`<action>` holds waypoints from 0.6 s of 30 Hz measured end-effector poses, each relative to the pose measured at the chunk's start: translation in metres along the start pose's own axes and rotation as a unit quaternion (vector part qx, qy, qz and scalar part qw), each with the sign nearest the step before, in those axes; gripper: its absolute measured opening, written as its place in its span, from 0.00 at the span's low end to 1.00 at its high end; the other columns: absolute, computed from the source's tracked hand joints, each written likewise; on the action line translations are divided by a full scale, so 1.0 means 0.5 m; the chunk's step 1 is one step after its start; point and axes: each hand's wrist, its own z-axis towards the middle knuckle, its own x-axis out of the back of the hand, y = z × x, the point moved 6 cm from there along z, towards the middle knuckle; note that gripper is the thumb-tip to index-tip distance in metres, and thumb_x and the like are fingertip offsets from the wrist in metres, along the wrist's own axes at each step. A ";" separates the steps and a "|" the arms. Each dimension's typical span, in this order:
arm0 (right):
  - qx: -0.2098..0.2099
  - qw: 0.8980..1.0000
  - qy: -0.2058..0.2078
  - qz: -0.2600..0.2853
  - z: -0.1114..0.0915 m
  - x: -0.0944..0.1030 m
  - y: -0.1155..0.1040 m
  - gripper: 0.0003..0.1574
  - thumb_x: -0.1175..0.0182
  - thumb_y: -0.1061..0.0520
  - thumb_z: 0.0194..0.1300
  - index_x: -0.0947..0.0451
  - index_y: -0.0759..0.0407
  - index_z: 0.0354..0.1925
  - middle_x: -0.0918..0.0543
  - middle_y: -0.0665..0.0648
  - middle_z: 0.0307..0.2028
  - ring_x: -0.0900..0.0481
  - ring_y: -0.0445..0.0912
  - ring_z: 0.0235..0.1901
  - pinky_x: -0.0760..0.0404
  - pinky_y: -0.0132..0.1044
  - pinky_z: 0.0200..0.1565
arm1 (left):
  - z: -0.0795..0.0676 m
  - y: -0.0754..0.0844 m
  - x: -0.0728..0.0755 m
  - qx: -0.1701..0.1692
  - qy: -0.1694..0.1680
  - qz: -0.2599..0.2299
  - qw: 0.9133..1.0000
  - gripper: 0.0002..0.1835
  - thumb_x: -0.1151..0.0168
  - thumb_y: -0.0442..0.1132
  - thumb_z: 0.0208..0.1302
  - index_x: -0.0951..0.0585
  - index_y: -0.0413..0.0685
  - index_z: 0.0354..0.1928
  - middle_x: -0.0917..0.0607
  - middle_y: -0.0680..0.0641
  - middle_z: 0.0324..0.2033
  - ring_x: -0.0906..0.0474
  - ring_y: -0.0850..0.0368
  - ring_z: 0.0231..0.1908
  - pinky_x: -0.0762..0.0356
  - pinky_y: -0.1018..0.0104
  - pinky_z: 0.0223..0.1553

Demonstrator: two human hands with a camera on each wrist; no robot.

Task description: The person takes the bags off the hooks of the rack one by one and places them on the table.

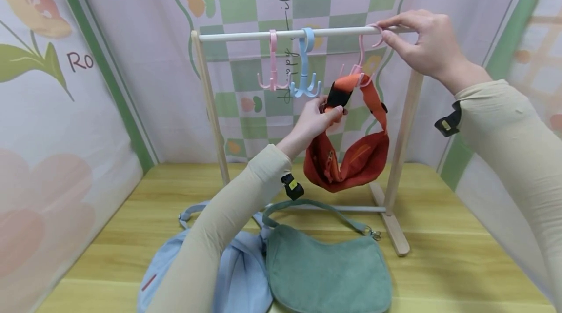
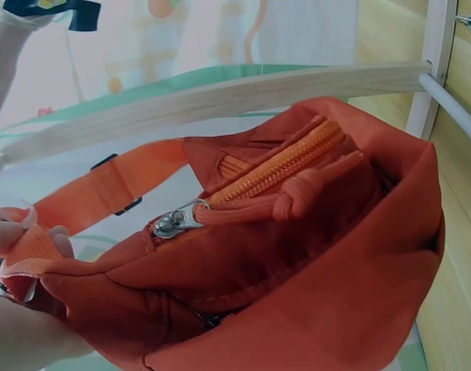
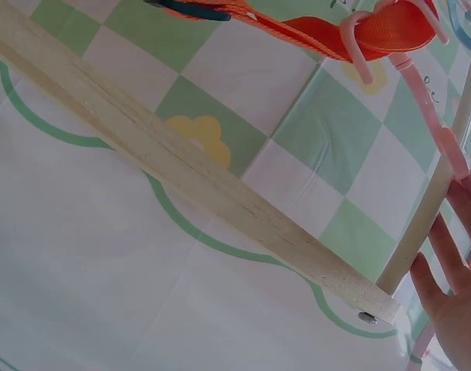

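An orange-red waist bag (image 1: 366, 164) hangs by its strap (image 1: 372, 101) from a pink rotating hook (image 1: 361, 50) near the right end of the rack's white rail (image 1: 237, 37). My left hand (image 1: 313, 120) grips the strap just below its black buckle (image 1: 339, 97). Thumb and forefinger of my right hand (image 1: 432, 45) pinch the curved top of that hook at the rail. In the left wrist view the bag's zipper (image 2: 259, 170) and knotted pull (image 2: 297, 193) face the camera. The right wrist view shows the strap (image 3: 320, 35) looped over the hook's prongs (image 3: 357, 46).
Another pink hook (image 1: 273, 62) and a blue hook (image 1: 303, 62) hang left of the bag. On the wooden table (image 1: 448, 254) lie a green shoulder bag (image 1: 327, 269) and a light blue bag (image 1: 243, 269), partly behind my left arm. The rack's right post (image 1: 401, 142) stands close beside the waist bag.
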 end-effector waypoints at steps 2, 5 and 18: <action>-0.002 1.000 -0.001 0.001 0.000 -0.001 0.001 0.20 0.47 0.50 0.69 0.22 0.53 0.55 0.19 0.61 0.54 0.27 0.58 0.57 0.33 0.54 0.61 | 0.000 0.003 0.000 0.003 0.002 0.000 1.000 0.16 0.45 0.40 0.68 0.26 0.42 0.55 0.15 0.43 0.42 0.25 0.62 0.32 0.27 0.76 0.33; -0.004 1.000 -0.001 0.001 0.001 -0.002 0.002 0.20 0.47 0.50 0.69 0.22 0.53 0.55 0.19 0.61 0.54 0.27 0.58 0.56 0.33 0.54 0.61 | -0.002 0.007 0.001 0.007 0.008 -0.005 1.000 0.16 0.45 0.40 0.69 0.26 0.42 0.55 0.15 0.44 0.42 0.26 0.62 0.31 0.27 0.75 0.33; -0.018 1.000 0.013 -0.004 0.000 -0.001 0.003 0.20 0.47 0.48 0.69 0.21 0.51 0.55 0.18 0.61 0.52 0.26 0.56 0.55 0.32 0.49 0.58 | -0.010 0.039 -0.012 0.012 0.024 -0.057 0.998 0.13 0.45 0.41 0.69 0.26 0.45 0.52 0.13 0.45 0.42 0.17 0.58 0.37 0.26 0.76 0.36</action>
